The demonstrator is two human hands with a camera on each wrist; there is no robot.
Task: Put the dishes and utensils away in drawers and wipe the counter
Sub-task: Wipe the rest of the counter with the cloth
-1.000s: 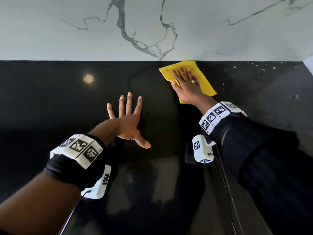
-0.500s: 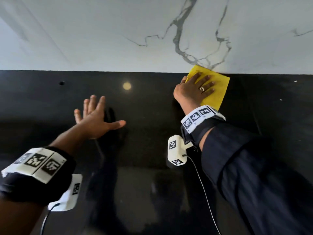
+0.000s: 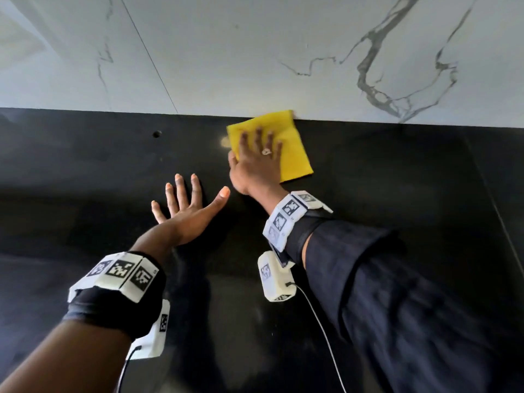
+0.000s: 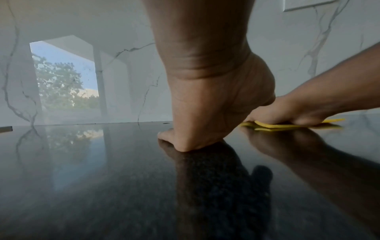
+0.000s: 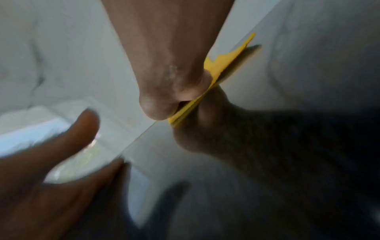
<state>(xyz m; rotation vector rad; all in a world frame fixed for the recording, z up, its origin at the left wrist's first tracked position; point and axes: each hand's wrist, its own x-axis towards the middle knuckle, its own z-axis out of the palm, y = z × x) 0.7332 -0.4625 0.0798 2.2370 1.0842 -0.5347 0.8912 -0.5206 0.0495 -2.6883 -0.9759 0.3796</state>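
Observation:
A folded yellow cloth (image 3: pixel 295 154) lies flat on the glossy black counter (image 3: pixel 397 177), its far corner touching the white marble backsplash (image 3: pixel 255 52). My right hand (image 3: pixel 256 160) presses down on the cloth with straight, spread fingers; a ring shows on one finger. My left hand (image 3: pixel 187 205) lies flat on the bare counter just left of it, fingers spread and thumb pointing toward the right hand. In the left wrist view the cloth (image 4: pixel 287 125) shows as a thin yellow layer under the right hand (image 4: pixel 292 110). The right wrist view is blurred, and the cloth (image 5: pixel 218 69) sits under the palm.
A small round hole (image 3: pixel 156 134) sits in the counter near the backsplash, left of the cloth. A light glare (image 3: pixel 225 141) reflects beside the cloth's left edge. A white cable (image 3: pixel 320 330) trails from the right wrist camera.
My right hand has slid the cloth leftward along the backsplash, and its fingers now point straight at the wall. My left hand now lies closer to the right hand, still flat on the counter.

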